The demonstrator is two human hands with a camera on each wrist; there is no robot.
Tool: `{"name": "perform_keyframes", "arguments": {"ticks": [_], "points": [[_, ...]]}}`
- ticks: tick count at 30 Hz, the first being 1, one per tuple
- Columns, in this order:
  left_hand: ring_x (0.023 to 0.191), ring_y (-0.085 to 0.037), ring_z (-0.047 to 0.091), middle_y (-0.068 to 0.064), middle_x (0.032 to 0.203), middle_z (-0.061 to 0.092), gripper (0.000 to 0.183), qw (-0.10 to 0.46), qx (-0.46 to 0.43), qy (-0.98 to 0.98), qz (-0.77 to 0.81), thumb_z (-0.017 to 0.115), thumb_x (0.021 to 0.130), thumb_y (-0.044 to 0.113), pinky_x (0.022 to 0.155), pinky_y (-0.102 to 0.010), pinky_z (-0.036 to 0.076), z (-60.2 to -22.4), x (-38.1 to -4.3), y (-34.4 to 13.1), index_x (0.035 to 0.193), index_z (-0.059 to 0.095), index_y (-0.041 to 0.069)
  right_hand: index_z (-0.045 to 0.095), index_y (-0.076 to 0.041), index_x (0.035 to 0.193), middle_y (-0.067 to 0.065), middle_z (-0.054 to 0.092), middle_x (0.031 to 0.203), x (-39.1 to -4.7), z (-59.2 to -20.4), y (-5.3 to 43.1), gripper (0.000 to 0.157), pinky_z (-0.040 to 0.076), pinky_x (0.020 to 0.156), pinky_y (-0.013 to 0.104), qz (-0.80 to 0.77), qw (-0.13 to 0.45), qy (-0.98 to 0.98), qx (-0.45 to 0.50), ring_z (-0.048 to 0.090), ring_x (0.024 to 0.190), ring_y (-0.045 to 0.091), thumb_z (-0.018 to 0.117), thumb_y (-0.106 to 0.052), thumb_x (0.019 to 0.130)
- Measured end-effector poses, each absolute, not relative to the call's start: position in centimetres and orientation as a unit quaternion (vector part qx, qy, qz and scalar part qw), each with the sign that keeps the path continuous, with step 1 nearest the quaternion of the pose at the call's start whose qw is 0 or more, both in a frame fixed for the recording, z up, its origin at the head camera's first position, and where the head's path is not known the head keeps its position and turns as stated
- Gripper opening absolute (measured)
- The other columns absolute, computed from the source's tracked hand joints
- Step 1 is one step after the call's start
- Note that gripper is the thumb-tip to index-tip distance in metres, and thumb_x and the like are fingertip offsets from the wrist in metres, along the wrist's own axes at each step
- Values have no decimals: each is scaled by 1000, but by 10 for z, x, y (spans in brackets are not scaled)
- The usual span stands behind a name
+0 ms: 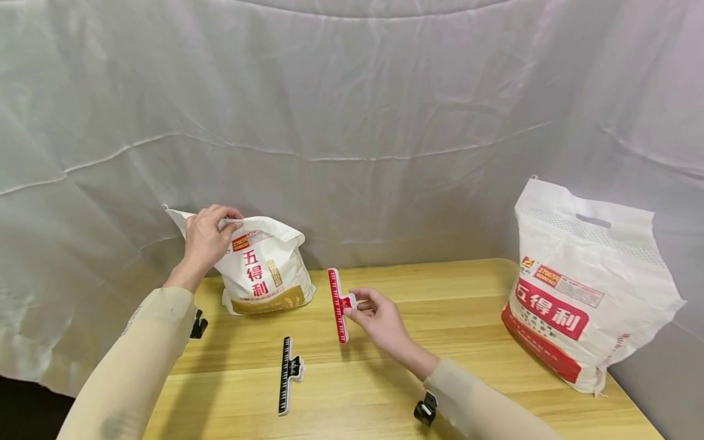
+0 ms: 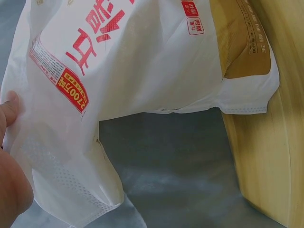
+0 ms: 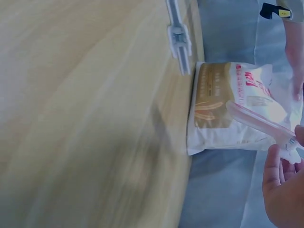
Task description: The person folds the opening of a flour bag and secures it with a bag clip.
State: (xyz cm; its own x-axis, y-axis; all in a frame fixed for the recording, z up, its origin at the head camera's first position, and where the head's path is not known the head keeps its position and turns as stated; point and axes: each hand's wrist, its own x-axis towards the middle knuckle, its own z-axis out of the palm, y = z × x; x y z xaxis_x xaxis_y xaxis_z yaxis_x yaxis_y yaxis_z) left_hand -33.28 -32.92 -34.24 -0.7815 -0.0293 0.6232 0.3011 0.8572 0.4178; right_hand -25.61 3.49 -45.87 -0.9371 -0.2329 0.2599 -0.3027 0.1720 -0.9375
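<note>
At the back left of the table, a white flour bag (image 1: 286, 269) with a gold band leans a little, its top pulled to the left. My left hand (image 1: 209, 238) pinches the bag's upper edge; in the left wrist view the thumb (image 2: 12, 109) presses against the white plastic (image 2: 61, 142). Between thumb and fingers, my right hand (image 1: 382, 321) holds a red bag clip (image 1: 337, 305) by its handle, with the long bar upright above the table. The right wrist view shows this clip (image 3: 259, 122) overlapping the flour bag (image 3: 213, 95).
A black bag clip (image 1: 285, 379) with piano-key markings lies on the wooden table (image 1: 374, 391) near the front. At the right stands another flour bag (image 1: 583, 293) with a red base and a handle slot. A grey cloth (image 1: 385, 134) hangs behind the table.
</note>
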Motion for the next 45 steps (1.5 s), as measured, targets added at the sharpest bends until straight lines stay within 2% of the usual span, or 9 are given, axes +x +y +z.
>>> {"name": "perform_keyframes", "arguments": {"ticks": [7, 13, 19, 23, 28, 45], "points": [[112, -39, 57, -16, 114, 70, 8, 321, -73, -909, -256, 71, 98, 8, 105, -59, 30, -343, -332, -331, 105, 73, 6, 67, -1, 129, 12, 73, 111, -262, -443, 28, 38, 59, 83, 26, 618, 40, -763, 186, 70, 97, 22, 78, -10, 93], [112, -39, 57, -16, 113, 70, 8, 323, -70, -909, -255, 72, 98, 9, 104, -59, 31, -344, -332, -331, 105, 73, 6, 69, -5, 126, 11, 72, 113, -268, -429, 21, 34, 60, 83, 31, 622, 61, -755, 199, 71, 97, 25, 78, -9, 93], [112, -39, 57, -16, 113, 70, 8, 324, -70, -908, -255, 72, 97, 8, 104, -59, 30, -344, -331, -330, 105, 73, 6, 68, -5, 129, 11, 72, 113, -277, -417, 14, 37, 60, 84, 29, 612, 71, -758, 214, 72, 96, 24, 78, -9, 94], [112, -39, 57, -16, 114, 70, 8, 325, -70, -907, -257, 72, 97, 8, 104, -59, 30, -344, -331, -329, 105, 74, 6, 67, -1, 130, 12, 74, 108, -283, -410, 8, 38, 59, 85, 32, 597, 90, -764, 229, 70, 96, 24, 77, -10, 94], [112, -39, 57, -16, 114, 70, 8, 322, -71, -908, -258, 72, 97, 8, 104, -59, 30, -345, -331, -328, 105, 73, 6, 67, -2, 130, 11, 73, 109, -289, -401, 3, 38, 59, 87, 36, 582, 104, -771, 236, 69, 98, 24, 77, -10, 94], [115, -39, 57, -16, 116, 70, 9, 315, -66, -911, -259, 71, 98, 8, 106, -58, 30, -345, -329, -325, 106, 73, 6, 70, -5, 128, 11, 71, 119, -317, -369, -17, 34, 59, 83, 30, 529, 113, -795, 275, 70, 95, 20, 75, -10, 95]]}}
